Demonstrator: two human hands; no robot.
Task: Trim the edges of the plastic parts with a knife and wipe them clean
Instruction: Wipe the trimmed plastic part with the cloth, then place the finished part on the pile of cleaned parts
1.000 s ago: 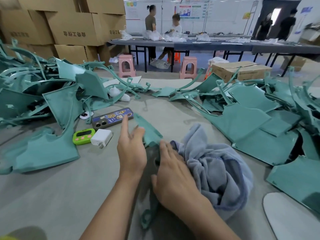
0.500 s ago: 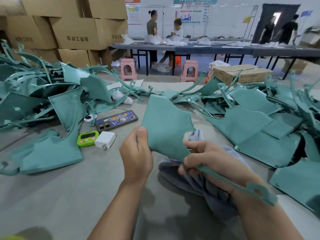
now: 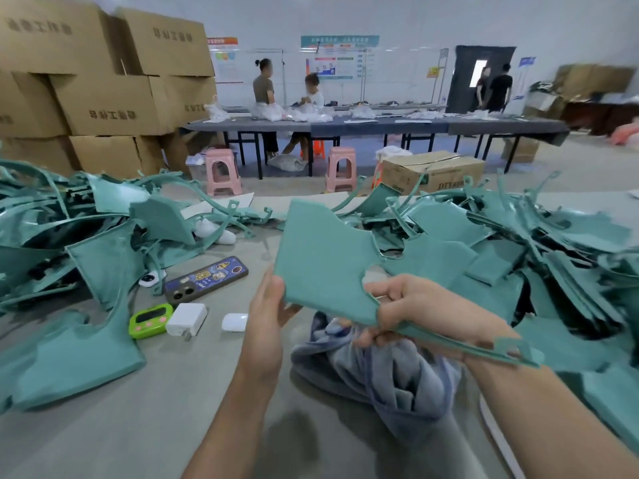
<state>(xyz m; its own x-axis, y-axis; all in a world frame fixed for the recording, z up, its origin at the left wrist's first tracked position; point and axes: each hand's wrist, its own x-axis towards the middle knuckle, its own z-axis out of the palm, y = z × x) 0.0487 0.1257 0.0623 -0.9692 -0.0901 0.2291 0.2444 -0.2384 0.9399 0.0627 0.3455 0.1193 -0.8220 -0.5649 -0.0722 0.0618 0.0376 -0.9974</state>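
Note:
A flat teal plastic part (image 3: 323, 257) is lifted above the table, its thin arm running down to the right over my wrist. My left hand (image 3: 268, 314) holds its lower left corner, thumb on the front face. My right hand (image 3: 420, 311) grips the part's lower edge and also clutches a grey-blue cloth (image 3: 387, 371) that hangs down onto the table. No knife is visible.
Piles of teal parts lie at the left (image 3: 69, 236) and the right (image 3: 518, 243). A phone (image 3: 206, 280), green timer (image 3: 151, 320), white charger (image 3: 186, 319) and earbud case (image 3: 234, 322) sit on the grey table (image 3: 155, 426). Cardboard boxes, pink stools and people stand beyond.
The part went from lying on the table under my hands to being raised in front of me. The camera has tilted up, and my right hand now holds the cloth against the part.

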